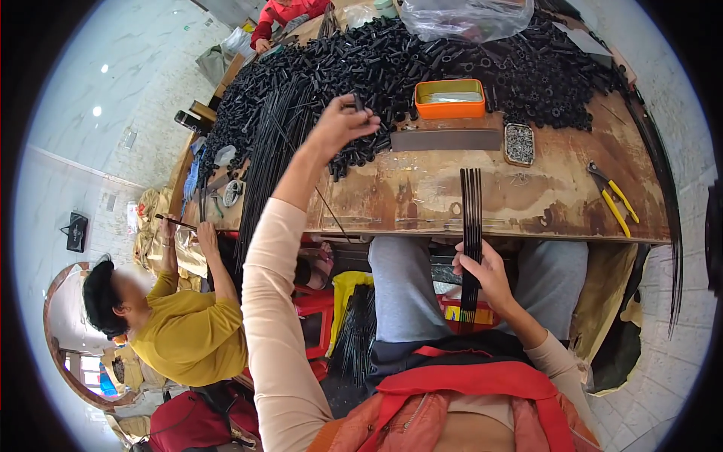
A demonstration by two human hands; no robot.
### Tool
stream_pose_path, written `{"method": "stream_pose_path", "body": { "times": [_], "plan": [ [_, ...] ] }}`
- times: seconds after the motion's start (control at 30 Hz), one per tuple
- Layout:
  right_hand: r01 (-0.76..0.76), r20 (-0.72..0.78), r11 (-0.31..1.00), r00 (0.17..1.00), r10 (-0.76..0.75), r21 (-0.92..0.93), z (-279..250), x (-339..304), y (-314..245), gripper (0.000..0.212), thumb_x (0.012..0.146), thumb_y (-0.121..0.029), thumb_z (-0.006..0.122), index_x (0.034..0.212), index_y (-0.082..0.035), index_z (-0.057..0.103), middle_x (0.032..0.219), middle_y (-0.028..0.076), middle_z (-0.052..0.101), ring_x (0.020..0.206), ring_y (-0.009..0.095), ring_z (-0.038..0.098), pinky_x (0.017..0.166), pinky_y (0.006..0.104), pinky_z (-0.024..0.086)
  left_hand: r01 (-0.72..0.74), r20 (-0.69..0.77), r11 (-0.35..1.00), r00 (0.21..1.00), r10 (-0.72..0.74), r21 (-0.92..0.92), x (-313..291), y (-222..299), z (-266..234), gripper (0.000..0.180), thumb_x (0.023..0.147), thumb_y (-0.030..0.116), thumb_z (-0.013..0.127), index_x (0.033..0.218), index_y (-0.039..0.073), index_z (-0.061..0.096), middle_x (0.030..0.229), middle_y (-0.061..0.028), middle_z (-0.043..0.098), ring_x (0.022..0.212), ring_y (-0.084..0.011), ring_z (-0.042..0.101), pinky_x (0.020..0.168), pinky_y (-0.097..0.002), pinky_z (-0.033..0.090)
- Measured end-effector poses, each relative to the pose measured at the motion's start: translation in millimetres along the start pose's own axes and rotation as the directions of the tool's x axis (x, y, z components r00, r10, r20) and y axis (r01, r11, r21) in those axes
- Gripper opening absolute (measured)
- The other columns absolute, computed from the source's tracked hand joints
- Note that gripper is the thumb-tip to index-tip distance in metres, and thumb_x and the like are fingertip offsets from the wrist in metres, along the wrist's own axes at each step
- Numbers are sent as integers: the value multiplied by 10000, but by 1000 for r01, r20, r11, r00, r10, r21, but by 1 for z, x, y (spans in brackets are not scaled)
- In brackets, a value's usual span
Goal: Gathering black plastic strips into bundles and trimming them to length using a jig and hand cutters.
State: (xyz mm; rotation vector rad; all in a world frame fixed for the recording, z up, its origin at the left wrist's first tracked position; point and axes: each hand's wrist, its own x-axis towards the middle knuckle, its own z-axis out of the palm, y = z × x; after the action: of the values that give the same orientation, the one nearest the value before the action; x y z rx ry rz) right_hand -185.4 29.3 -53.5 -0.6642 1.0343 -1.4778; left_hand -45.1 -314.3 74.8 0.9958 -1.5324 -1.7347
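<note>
My left hand [340, 126] reaches over the near edge of a large heap of short black tubular pieces [331, 64]. Its fingers are closed on one short black tubular piece [358, 102]. In front of my lap, my right hand [488, 273] grips a bundle of long thin black rods [471, 203] around its lower part. The rods stand side by side, their upper ends over the table's front edge. More long black rods [271, 143] lie in a loose stack left of my left forearm.
On the wooden table [422, 188] are an orange box of thin metal pins [450, 111], a dark flat bar [446, 141], a tray of small metal bits [519, 145] and yellow-handled pliers [614, 200]. A person in yellow [188, 335] works at left, another in red [286, 15] at the far side.
</note>
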Motion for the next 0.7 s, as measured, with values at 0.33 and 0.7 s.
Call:
{"method": "stream_pose_path", "body": {
  "times": [0.33, 0.7],
  "plan": [
    [-41, -7, 999, 999, 41, 28, 8, -9, 7, 229, 925, -103, 601, 1122, 6, 557, 901, 70, 629, 823, 145, 618, 792, 287, 501, -78, -75, 487, 954, 289, 870, 47, -50, 49, 253, 743, 327, 753, 940, 170, 775, 826, -108, 724, 785, -289, 691, 715, -369, 536],
    [-22, 113, 973, 994, -4, 229, 10, -12, 24, 539, 1051, -399, 311, 1192, 68, 541, 966, 138, 652, 867, 189, 643, 845, 327, 519, -66, 234, 992, 972, 39, 108, -107, -56, 111, 159, 959, 132, 595, 1057, 8, 600, 1006, -77, 706, 888, -139, 665, 748, -287, 565]
  ]
}}
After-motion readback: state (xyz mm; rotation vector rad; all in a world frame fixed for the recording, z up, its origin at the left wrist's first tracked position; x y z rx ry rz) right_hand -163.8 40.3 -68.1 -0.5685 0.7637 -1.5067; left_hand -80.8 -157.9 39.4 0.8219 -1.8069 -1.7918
